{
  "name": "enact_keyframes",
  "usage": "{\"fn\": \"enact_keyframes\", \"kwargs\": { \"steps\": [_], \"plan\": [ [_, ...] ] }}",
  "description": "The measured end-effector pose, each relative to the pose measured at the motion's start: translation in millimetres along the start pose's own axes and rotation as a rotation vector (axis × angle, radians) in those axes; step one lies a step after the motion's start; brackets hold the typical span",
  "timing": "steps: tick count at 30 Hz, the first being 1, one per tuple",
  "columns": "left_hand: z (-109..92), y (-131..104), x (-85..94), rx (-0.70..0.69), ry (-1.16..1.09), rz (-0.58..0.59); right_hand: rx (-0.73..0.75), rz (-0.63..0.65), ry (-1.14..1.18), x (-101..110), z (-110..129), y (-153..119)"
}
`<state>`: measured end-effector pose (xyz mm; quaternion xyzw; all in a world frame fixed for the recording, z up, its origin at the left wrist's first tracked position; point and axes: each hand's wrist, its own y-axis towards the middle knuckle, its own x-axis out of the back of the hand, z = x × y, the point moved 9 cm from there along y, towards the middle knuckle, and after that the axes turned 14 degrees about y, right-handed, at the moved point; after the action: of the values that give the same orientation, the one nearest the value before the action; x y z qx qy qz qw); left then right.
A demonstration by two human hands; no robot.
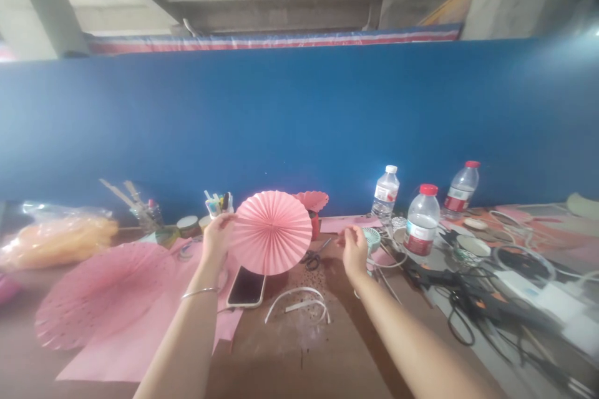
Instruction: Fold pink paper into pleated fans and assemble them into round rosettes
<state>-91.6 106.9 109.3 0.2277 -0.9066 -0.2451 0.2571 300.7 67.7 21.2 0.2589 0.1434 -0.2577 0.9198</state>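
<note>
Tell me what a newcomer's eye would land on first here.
Probably the round pink pleated fan, held up near the middle by the left hand. Next, the broad blue panel spanning the view behind it, then a second pink disc lying at lower left.

A brown tabletop [276,358] spans the bottom of the frame, bearing a smartphone [246,287], curled white strips [304,305] and scissors [312,260] at lower center. A pink paper sheet [116,361] and a large pleated pink paper disc [107,293] spread across the lower left, near a clear plastic bag [60,237]; three plastic bottles [422,227] and tangled black cables [461,280] crowd the right.
</note>
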Motion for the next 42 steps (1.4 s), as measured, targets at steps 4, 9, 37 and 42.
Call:
{"fn": "enact_keyframes", "kwargs": {
  "steps": [4,9,37,42],
  "plan": [
    [-9,6,13.9,-0.029,-0.006,0.021,-0.018,-0.001,0.044,-2,-5,0],
    [-49,-3,-2.9,-0.135,-0.016,0.258,-0.036,0.136,0.069,-29,1,-15],
    [-171,-82,-40.5,-0.714,0.223,0.585,-0.368,0.717,-0.038,-32,37,-11],
    [-162,-96,-38.7,-0.694,0.249,0.553,0.373,0.619,-0.323,-41,121,-33]
  ]
}}
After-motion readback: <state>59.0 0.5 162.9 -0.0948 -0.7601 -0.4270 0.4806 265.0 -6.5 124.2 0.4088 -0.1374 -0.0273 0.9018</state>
